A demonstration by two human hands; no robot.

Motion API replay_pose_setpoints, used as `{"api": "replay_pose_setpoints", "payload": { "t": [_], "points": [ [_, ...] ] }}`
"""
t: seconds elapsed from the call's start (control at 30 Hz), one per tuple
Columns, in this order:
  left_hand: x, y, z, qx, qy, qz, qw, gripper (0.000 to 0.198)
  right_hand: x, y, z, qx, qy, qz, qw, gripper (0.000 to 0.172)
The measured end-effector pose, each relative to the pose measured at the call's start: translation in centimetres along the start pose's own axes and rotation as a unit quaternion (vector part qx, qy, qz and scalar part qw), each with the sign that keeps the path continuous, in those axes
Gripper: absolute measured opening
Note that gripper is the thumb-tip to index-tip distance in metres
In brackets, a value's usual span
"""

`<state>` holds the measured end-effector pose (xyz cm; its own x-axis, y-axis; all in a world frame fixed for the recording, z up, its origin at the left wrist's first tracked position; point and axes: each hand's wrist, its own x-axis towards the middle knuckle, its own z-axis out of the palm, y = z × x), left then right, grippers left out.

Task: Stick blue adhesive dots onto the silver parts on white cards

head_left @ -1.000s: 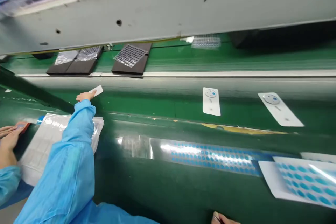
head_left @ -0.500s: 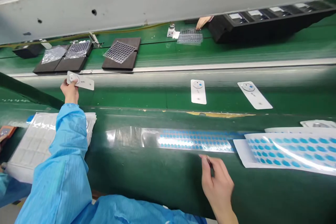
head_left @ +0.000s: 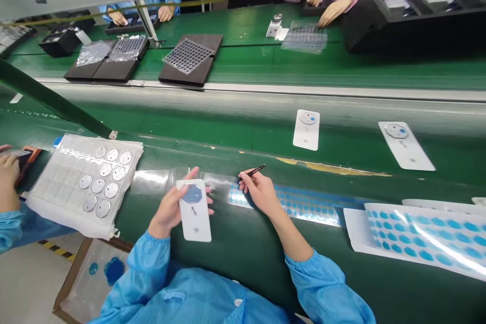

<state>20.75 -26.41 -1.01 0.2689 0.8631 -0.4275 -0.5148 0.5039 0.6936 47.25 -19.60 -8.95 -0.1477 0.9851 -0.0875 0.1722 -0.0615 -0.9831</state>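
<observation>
Clamped on a white card point(head_left: 194, 212), the left hand point(head_left: 170, 210) grip holds it at lower centre of the frame, above the green desk point(head_left: 235, 263). Right hand point(head_left: 261, 195) grip is closed on black tweezers point(head_left: 251, 172), just beside a strip of blue dots point(head_left: 299, 205). At left lies a clear tray point(head_left: 81, 182) of discs; two more cards point(head_left: 307, 130) sit on the belt at right.

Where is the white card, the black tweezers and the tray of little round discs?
white card point(head_left: 195, 217), head view, on its plain middle below the blue disc.
black tweezers point(head_left: 252, 171), head view, on the thin shaft.
tray of round discs point(head_left: 68, 182), head view, on empty pockets.
</observation>
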Motion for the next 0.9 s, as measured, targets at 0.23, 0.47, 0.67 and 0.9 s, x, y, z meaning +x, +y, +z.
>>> {"api": "replay_pose_setpoints", "payload": {
  "t": [0.23,0.47,0.67,0.9],
  "points": [
    [2.0,-5.3,0.5,-0.005,0.026,-0.104,0.994,0.045,-0.5,0.5,0.0,-0.011,-0.011,0.015,1.000,0.057],
    [2.7,-5.3,1.4,-0.001,0.040,-0.104,0.994,0.047,-0.5,-0.3,-0.5,0.026,0.008,0.029,0.999,0.056],
    [1.5,-5.3,3.7,-0.011,0.033,-0.079,0.996,0.057,-3.4,-4.5,0.2,0.167,-0.007,0.033,0.985,0.043],
    [-0.4,-4.8,6.2,0.161,0.073,-0.013,0.984,0.045,-5.7,-7.9,1.4,0.177,-0.004,0.053,0.983,0.040]
  ]
}}
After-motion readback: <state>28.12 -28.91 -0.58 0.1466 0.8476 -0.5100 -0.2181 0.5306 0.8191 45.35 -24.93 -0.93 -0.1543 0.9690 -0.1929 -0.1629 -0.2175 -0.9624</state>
